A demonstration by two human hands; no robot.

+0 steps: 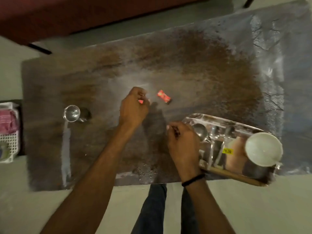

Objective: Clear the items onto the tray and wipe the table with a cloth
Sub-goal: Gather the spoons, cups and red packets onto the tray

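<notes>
My left hand point(134, 108) hovers over the middle of the brown table point(194, 68), fingers curled round a small red wrapper whose edge shows at the fingertips. A second red wrapper point(164, 96) lies on the table just right of that hand. My right hand point(183, 144) is curled at the left end of the shiny steel tray point(219, 119); whether it holds anything I cannot tell. On the tray stand a white cup point(263, 149) and several steel spoons point(201, 132). A clear glass point(72, 113) stands at the table's left.
A white plastic basket point(8, 144) with a pink cloth point(7, 119) sits on the floor left of the table. A dark red sofa point(67, 16) runs along the far side. My legs point(152, 208) are at the table's near edge.
</notes>
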